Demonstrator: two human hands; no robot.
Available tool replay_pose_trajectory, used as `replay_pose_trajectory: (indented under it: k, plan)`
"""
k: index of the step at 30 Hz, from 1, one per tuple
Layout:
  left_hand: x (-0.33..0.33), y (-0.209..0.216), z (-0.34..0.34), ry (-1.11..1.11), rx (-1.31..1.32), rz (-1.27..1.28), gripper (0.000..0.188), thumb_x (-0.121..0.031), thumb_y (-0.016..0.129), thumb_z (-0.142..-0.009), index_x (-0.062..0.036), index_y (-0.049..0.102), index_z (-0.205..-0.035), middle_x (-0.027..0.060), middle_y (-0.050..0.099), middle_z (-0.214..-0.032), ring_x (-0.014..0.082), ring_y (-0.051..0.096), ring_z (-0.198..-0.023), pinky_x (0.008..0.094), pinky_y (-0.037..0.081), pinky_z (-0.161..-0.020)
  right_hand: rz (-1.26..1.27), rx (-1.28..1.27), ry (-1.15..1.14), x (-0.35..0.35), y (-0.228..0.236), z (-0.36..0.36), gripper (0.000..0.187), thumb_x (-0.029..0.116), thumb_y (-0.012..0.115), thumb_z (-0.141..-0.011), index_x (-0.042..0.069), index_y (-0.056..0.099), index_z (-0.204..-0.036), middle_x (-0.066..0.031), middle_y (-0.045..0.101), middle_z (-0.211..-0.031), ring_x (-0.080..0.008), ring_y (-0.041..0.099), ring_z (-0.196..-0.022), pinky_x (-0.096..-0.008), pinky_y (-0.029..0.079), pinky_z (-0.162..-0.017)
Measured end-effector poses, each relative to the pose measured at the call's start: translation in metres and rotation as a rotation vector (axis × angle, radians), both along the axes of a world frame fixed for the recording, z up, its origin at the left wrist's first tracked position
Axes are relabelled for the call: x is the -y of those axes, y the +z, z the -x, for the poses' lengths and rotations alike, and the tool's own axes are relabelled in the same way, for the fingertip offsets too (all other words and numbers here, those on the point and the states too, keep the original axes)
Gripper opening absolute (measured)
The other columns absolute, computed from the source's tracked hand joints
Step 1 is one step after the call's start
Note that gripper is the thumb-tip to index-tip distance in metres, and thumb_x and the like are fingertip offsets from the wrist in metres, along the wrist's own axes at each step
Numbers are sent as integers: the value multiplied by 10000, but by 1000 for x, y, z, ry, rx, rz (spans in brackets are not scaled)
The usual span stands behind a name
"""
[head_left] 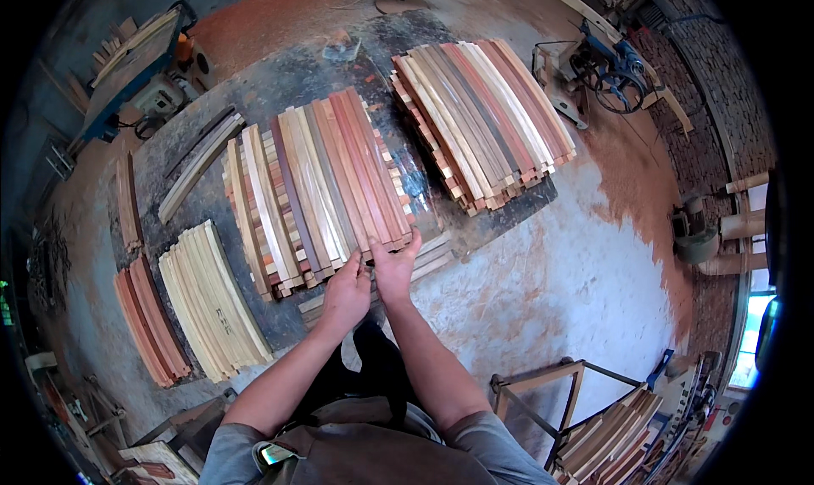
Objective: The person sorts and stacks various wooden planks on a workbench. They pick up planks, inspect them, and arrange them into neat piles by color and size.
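A middle stack of long wooden strips point(322, 180) in red, pale, brown and grey tones lies in front of me, its top layer side by side lengthwise. At its near end, my right hand point(395, 271) grips the ends of the reddish strips point(365, 167), thumb on the right side and fingers on the left. Just left of it, my left hand point(346, 297) is closed at the ends of neighbouring strips, its fingertips partly hidden. Lower layers of short block ends show at the stack's sides.
A second multicoloured stack point(483, 120) stands to the right. Pale strips point(212, 298) and red-brown strips point(151, 320) lie at left. A blue-edged machine table point(127, 69) is far left, a blue power tool point(623, 65) far right. A frame rack point(538, 379) stands near right.
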State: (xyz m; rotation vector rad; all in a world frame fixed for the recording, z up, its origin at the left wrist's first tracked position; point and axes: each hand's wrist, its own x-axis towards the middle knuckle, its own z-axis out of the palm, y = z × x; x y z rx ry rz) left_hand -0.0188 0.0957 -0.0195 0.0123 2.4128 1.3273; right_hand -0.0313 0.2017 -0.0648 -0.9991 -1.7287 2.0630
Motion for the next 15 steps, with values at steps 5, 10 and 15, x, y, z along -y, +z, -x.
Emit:
replay_pose_trajectory:
  k: [5, 10, 15]
  plan:
    - [-7, 14, 4, 10, -72, -44, 397, -192, 572, -979, 9, 568, -1322, 153, 700, -964, 224, 677, -859, 327, 531, -829, 77, 4, -22, -11, 14, 2, 866, 68, 741, -819, 4, 175, -1472, -222, 468, -1302, -262, 515, -1150, -355, 453, -975]
    - [-20, 8, 13, 336, 352, -500, 234, -242, 624, -973, -9, 607, -988, 50, 618, -798, 122, 600, -668, 267, 530, -624, 45, 53, -23, -23, 36, -25, 818, 43, 718, -834, 19, 194, -1460, -209, 473, -1291, -257, 523, -1131, -356, 465, -955]
    - [-28, -11, 6, 369, 304, -488, 245, -238, 636, -966, -15, 539, -999, 35, 586, -804, 105, 572, -632, 254, 524, -557, 92, 18, -21, -23, 61, -57, 764, 12, 701, -838, 19, 219, -1431, -187, 482, -1272, -245, 533, -1118, -352, 485, -924]
